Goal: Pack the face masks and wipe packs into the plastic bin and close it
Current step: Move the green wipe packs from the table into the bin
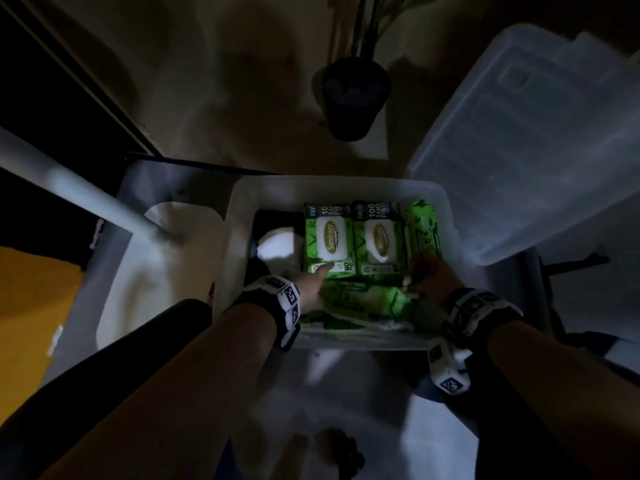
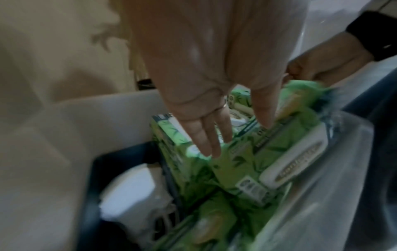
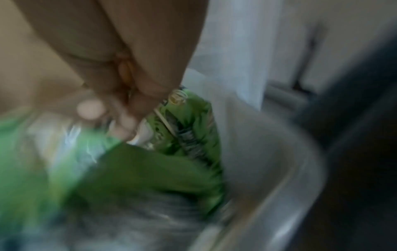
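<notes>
With our left hand [image 1: 311,289] flat and relaxed on the green wipe packs [image 1: 329,237] in the clear plastic bin [image 1: 239,202] and our right hand [image 1: 429,275] pinching one pack's edge, an unseated, tilted pack could block the lid [image 1: 526,140] from closing.

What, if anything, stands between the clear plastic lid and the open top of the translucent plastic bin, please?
Both hands do: the left hand rests on the green wipe packs and the right hand reaches among them inside the translucent plastic bin. The clear plastic lid lies beside it.
</notes>
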The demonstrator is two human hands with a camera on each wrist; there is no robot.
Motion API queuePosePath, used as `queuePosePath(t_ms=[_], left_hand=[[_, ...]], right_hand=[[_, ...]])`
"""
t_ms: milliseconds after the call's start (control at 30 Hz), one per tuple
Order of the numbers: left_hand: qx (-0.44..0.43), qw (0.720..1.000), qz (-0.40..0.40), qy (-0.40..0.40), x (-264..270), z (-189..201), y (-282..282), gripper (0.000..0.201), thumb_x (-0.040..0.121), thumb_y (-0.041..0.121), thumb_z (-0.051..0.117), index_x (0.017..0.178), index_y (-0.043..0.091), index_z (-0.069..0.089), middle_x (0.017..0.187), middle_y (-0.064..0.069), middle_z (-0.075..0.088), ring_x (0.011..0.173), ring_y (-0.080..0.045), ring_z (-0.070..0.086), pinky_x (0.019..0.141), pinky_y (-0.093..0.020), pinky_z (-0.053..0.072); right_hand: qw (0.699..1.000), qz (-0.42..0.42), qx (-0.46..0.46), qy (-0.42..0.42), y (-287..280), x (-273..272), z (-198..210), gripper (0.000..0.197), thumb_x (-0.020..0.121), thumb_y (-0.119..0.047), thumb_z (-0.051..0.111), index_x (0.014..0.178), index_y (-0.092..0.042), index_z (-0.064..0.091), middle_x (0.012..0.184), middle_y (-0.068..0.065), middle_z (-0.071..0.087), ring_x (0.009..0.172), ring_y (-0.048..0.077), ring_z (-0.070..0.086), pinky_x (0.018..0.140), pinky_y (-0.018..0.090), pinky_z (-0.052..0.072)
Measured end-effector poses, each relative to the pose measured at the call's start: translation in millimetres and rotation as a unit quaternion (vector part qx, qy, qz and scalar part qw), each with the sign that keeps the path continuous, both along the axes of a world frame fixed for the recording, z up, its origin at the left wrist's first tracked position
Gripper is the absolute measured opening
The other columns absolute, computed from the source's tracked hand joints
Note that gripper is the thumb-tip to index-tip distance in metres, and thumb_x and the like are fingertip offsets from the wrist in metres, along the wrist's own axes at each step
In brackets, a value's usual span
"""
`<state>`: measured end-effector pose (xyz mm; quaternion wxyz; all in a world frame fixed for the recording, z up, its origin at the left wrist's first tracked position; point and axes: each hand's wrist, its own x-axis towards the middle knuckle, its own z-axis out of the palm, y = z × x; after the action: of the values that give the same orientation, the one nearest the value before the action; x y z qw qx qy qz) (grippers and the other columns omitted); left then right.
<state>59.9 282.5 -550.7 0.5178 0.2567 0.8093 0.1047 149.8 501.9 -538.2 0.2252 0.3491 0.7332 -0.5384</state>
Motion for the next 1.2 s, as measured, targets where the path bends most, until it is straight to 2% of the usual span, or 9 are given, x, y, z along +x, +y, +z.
queuePosePath(t_ms=[67, 200, 400, 500, 600, 733, 1000, 1133, 1200], left_hand=[[-0.013, 0.998, -0.042, 0.035, 3.1, -16.7, 8.3, 0.071, 0.094, 0.014, 0.052, 0.152, 0.018, 0.011, 0.102, -0.015, 0.059, 0.080, -0.026, 0.060, 0.066, -0.032, 0.047], [-0.036, 0.994, -0.054, 0.088, 16.6, -31.4, 21.2, 0.051, 0.099, 0.016, 0.043, 0.147, 0.007, 0.028, 0.151, -0.014, 0.034, 0.138, -0.029, 0.037, 0.114, -0.035, 0.032], [-0.068, 0.997, 0.030, 0.032, 31.2, -53.2, 24.5, 0.056, 0.103, 0.017, 0.034, 0.150, 0.002, 0.010, 0.151, -0.019, 0.030, 0.139, -0.034, 0.034, 0.113, -0.037, 0.029], [-0.014, 0.998, 0.067, -0.012, 33.9, -54.6, 30.6, 0.075, 0.097, 0.028, 0.050, 0.153, 0.019, 0.000, 0.134, -0.019, 0.054, 0.119, -0.034, 0.057, 0.101, -0.041, 0.046], [0.054, 0.998, 0.044, 0.004, 35.9, -59.1, 36.8, 0.076, 0.092, 0.028, 0.058, 0.152, 0.024, 0.012, 0.139, -0.017, 0.050, 0.127, -0.033, 0.051, 0.107, -0.041, 0.041], [0.040, 0.996, 0.079, 0.032, 31.7, -58.6, 43.9, 0.053, 0.092, 0.022, 0.059, 0.139, 0.007, 0.042, 0.137, -0.017, 0.051, 0.127, -0.032, 0.049, 0.107, -0.040, 0.040], [-0.051, 0.995, 0.014, 0.085, 22.0, -50.4, 48.7, 0.044, 0.098, 0.019, 0.045, 0.138, 0.001, 0.040, 0.140, -0.016, 0.046, 0.128, -0.032, 0.047, 0.105, -0.036, 0.039], [-0.027, 0.979, 0.021, 0.200, 15.7, -39.0, 57.1, 0.044, 0.080, 0.025, 0.072, 0.115, -0.001, 0.063, 0.117, -0.018, 0.065, 0.108, -0.021, 0.064, 0.082, -0.022, 0.046], [-0.056, 0.973, -0.028, 0.224, 10.4, -26.4, 61.7, 0.044, 0.080, 0.030, 0.073, 0.109, -0.002, 0.064, 0.112, -0.019, 0.066, 0.104, -0.022, 0.065, 0.083, -0.025, 0.048]], right_hand=[[0.999, 0.003, 0.032, -0.012, 0.9, -6.2, -12.2, 0.018, 0.088, 0.014, 0.046, 0.087, -0.003, 0.052, 0.079, 0.009, 0.054, 0.074, 0.021, 0.056, 0.064, 0.030, 0.048], [0.990, 0.119, 0.044, -0.067, -12.9, -14.3, -22.4, 0.026, 0.092, -0.005, 0.050, 0.118, -0.001, 0.053, 0.112, 0.015, 0.056, 0.106, 0.027, 0.054, 0.084, 0.029, 0.039], [0.896, 0.354, 0.145, -0.226, -16.2, -7.4, -39.0, 0.088, 0.080, -0.030, 0.070, 0.147, -0.009, 0.017, 0.149, 0.015, 0.031, 0.137, 0.032, 0.030, 0.109, 0.041, 0.036], [0.858, 0.407, 0.198, -0.244, -15.8, -6.6, -45.3, 0.088, 0.079, -0.032, 0.071, 0.147, -0.011, 0.019, 0.149, 0.016, 0.028, 0.138, 0.034, 0.027, 0.110, 0.044, 0.034], [0.861, 0.429, 0.188, -0.197, -18.7, -9.6, -45.9, 0.068, 0.083, -0.023, 0.068, 0.141, -0.011, 0.035, 0.144, 0.014, 0.042, 0.133, 0.031, 0.039, 0.109, 0.039, 0.036], [0.878, 0.409, 0.170, -0.179, -16.5, -14.7, -41.3, 0.060, 0.087, -0.016, 0.062, 0.141, -0.010, 0.037, 0.142, 0.013, 0.044, 0.131, 0.030, 0.043, 0.108, 0.037, 0.037], [0.921, 0.325, 0.202, -0.069, -2.7, -22.0, -21.8, 0.034, 0.094, -0.018, 0.052, 0.126, -0.010, 0.057, 0.133, 0.014, 0.055, 0.123, 0.029, 0.051, 0.106, 0.037, 0.039], [0.923, 0.114, 0.352, 0.106, 64.2, -66.3, 41.4, 0.039, 0.090, -0.022, 0.048, 0.121, -0.001, 0.059, 0.132, 0.023, 0.053, 0.123, 0.034, 0.048, 0.102, 0.031, 0.033], [0.869, 0.001, 0.457, 0.188, 107.8, -85.7, 80.5, 0.041, 0.088, -0.018, 0.052, 0.127, -0.007, 0.053, 0.140, 0.023, 0.040, 0.129, 0.035, 0.040, 0.103, 0.031, 0.031]])
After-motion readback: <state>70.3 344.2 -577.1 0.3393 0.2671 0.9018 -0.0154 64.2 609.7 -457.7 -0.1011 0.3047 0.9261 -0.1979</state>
